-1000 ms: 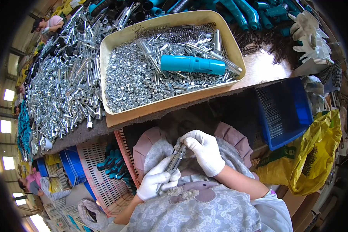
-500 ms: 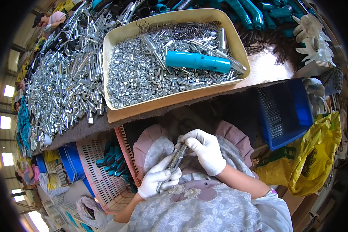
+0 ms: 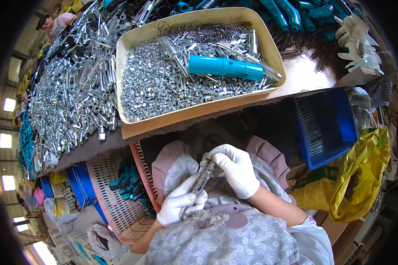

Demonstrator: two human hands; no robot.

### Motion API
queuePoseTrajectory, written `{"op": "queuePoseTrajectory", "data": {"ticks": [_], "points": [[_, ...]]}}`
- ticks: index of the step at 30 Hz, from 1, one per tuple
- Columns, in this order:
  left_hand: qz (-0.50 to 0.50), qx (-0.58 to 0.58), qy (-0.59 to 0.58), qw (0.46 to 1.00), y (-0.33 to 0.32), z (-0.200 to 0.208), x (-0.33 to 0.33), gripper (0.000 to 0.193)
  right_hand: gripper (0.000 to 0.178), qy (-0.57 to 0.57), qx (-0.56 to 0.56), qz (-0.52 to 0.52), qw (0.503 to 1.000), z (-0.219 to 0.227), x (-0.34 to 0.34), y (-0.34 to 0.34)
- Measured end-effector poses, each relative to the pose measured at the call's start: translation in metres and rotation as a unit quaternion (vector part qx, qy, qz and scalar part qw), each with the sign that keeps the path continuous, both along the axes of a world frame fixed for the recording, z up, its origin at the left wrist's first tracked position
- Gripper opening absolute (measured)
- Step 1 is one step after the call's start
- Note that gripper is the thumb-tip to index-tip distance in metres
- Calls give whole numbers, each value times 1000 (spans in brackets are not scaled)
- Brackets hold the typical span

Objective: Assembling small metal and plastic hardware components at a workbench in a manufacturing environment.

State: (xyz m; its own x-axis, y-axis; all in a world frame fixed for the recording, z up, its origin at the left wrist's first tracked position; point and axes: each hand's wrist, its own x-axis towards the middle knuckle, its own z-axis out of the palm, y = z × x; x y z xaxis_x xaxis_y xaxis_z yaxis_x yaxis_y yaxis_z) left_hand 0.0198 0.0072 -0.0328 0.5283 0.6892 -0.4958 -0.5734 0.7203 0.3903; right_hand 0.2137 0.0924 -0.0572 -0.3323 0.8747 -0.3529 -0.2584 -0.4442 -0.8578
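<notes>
In white gloves, both hands are closed on a slim metal shaft assembly [image 3: 202, 182] held tilted above my lap. My left hand [image 3: 181, 201] wraps its lower end, with a thin rod showing beside the fingers. My right hand [image 3: 234, 170] pinches the upper end with thumb and fingers; the tip is hidden there. On the bench in front stands a cream tray [image 3: 194, 109] full of small silver metal pieces [image 3: 152, 88]. A teal plastic tube [image 3: 225, 68] lies on top of them, along with several metal rods and dark springs [image 3: 216, 36].
Metal tubes and fittings [image 3: 82, 84] are heaped left of the tray. Teal tubes, springs and spare white gloves [image 3: 356, 44] lie right. Below stand a blue bin [image 3: 316, 163], a yellow sack [image 3: 362, 185] and a pink crate [image 3: 112, 198]. Another person [image 3: 57, 25] is at the far left.
My hands keep nearly the same grip on the metal shaft assembly, the right one shifting very slightly. The view moves a little, and the person at the far left has changed arm position.
</notes>
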Motion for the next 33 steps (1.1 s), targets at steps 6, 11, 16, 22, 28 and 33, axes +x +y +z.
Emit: {"op": "queuePoseTrajectory", "data": {"ticks": [6,11,16,22,28,33], "points": [[-1,4,19,1000,-1,-1,-1,75,19,19,16,0,1000,-4,-2,-2],[4,-1,-7,1000,-3,-5,-2,76,19,7,40,17,999,-3,-1,-3],[13,-3,3,1000,-7,-5,-1,76,18,-22,54,37,998,-3,0,-3],[8,2,49,999,-4,1,2,74,18,-35,6,17,999,2,0,0],[3,3,27,1000,0,1,1,74,18,-42,-15,15,999,3,-1,4],[-3,2,7,1000,-2,-4,1,78,17,-20,7,28,999,1,2,3]]}}
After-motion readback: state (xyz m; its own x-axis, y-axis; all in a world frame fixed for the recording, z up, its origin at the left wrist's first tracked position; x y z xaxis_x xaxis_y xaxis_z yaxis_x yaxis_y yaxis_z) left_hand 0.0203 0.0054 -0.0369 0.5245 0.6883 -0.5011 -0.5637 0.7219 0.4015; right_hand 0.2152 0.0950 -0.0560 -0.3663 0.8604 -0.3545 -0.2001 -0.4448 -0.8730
